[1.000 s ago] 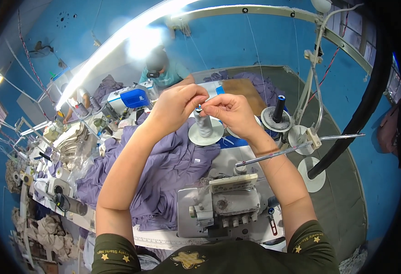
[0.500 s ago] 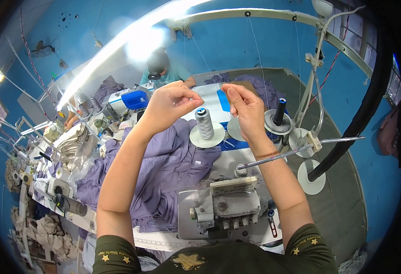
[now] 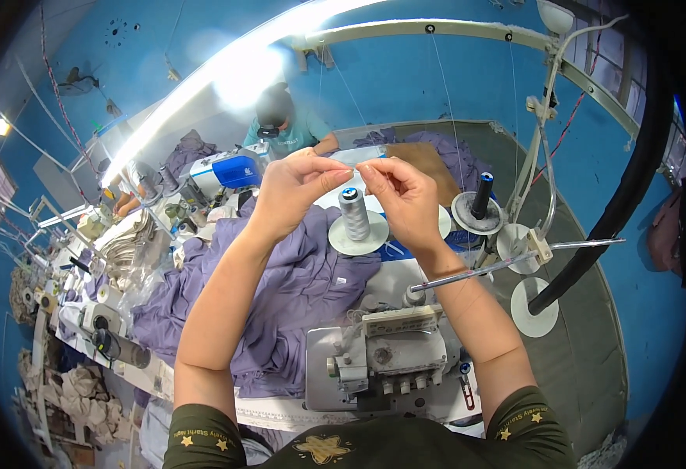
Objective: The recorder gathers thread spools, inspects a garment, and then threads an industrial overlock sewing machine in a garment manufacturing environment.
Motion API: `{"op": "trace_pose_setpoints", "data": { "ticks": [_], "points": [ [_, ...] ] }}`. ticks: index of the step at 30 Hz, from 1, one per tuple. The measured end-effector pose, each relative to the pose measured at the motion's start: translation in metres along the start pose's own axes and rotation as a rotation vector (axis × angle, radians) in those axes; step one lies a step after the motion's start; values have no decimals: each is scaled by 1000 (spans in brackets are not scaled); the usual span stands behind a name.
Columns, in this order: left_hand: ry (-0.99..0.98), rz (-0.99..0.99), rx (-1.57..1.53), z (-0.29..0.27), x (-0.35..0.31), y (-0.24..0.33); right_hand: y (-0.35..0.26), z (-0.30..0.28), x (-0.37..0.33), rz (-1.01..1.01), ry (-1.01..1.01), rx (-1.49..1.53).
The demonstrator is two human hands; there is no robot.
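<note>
Above a cone of pale grey thread (image 3: pixel 355 216), both my hands are raised with their fingertips nearly meeting. My left hand (image 3: pixel 298 190) is closed in a pinch of thumb and forefinger. My right hand (image 3: pixel 407 197) pinches in the same way just beside it. Whatever lies between the fingertips is too fine to make out. The cone stands upright on a round white holder plate (image 3: pixel 341 242). Below my hands is a white overlock sewing machine (image 3: pixel 402 356), and a heap of purple fabric (image 3: pixel 284 301) lies to its left.
A metal thread-stand rod (image 3: pixel 507 267) crosses at my right forearm. A dark spool (image 3: pixel 482 195) stands on a plate at right, near a thick black pole (image 3: pixel 585 254). Small red-handled snips (image 3: pixel 467 389) lie beside the machine. Across the table a co-worker (image 3: pixel 292 129) sits by a blue-and-white machine (image 3: pixel 234 170).
My hands have come together from apart, the right moving left and the left moving slightly right, until their pinched fingertips almost touch above the cone.
</note>
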State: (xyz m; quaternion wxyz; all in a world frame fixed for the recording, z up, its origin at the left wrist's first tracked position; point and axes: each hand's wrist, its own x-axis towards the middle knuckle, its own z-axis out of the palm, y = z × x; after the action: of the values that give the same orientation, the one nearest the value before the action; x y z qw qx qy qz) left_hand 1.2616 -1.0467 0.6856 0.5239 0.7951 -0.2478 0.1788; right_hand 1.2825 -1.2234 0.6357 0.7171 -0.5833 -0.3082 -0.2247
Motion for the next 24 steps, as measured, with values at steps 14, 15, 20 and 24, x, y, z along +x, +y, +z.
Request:
{"op": "trace_pose_setpoints", "data": {
  "ticks": [14,15,20,24],
  "points": [
    [111,-39,-224,8,-1,-8,-9,17,-3,114,-43,31],
    [111,-38,-225,8,-1,-8,-9,17,-4,113,-43,30],
    [114,-50,-203,7,-1,-10,-7,14,-3,51,-63,-138],
    [55,-167,-307,4,-4,-8,-8,13,-2,27,-96,-145]
  ]
}}
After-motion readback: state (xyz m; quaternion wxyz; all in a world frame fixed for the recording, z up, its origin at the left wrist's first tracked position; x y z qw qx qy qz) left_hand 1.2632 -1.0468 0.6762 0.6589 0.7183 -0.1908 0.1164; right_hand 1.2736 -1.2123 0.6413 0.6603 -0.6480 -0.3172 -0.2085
